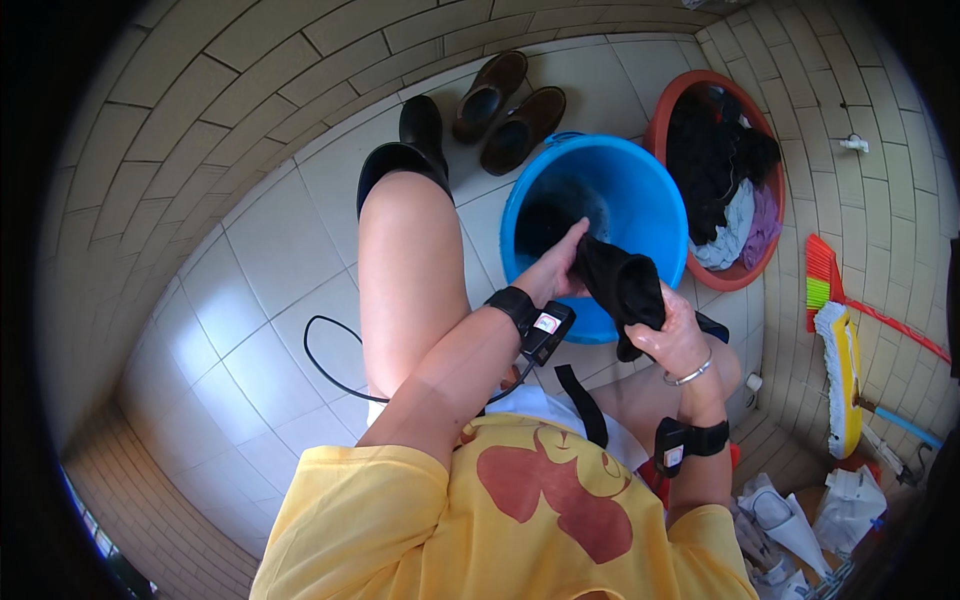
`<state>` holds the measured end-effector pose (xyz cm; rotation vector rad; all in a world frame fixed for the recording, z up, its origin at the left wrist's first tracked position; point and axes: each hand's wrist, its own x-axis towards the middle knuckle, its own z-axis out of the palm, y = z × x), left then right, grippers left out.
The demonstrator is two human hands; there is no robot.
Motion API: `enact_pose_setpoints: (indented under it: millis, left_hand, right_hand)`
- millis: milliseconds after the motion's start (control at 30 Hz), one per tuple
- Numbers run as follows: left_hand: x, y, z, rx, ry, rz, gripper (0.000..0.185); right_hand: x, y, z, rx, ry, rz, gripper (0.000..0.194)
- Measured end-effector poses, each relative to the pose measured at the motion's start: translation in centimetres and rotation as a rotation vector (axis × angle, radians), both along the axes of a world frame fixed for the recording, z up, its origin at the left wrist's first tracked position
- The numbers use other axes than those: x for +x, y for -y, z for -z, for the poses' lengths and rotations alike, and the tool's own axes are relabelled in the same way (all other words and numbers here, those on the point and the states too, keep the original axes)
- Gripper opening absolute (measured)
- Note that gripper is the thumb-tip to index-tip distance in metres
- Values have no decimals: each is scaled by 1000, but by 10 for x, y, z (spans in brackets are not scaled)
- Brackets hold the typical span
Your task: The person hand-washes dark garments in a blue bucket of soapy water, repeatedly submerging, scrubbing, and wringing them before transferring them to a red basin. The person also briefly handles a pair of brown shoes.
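Observation:
A wet-looking black cloth (611, 277), tube-like with an opening at its near end, is stretched between my two hands over the near side of a blue plastic bucket (667, 202). My left hand (562, 266) holds its far left end, with the fingers partly hidden behind it. At the open end, my right hand (671, 326) grips the edge, thumb in front; this hand looks wet and has a silver bracelet at the wrist. Dark water (547, 217) with some foam lies in the bucket.
A red-brown basin (772, 255) of dark, light blue and purple clothes stands right of the bucket. Brown shoes (521, 131) are beyond my boot (424, 127). A red broom (821, 270) and yellow mop head (847, 382) lean at the right wall, above plastic bags (847, 502).

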<state>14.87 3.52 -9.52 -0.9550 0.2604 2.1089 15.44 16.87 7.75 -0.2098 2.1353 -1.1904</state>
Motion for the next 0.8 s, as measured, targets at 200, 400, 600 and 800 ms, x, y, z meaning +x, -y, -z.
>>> enact_pose_setpoints:
  millis: [200,400,600,800]
  left_hand:
    - [12,-1,10,-139,8,290,97]
    - [19,0,11,-197,-146,313,87]
    - [9,-2,18,-46,67,-110,40]
    - [9,11,-27,12,6,-203,20]
  right_hand:
    - [11,2,-12,-13,73,7,50]
    - [17,4,-28,-28,109,94,51]
    - [26,-18,-45,18,140,177,57]
    - [-39,-86,-22,-112,-64,546,58]
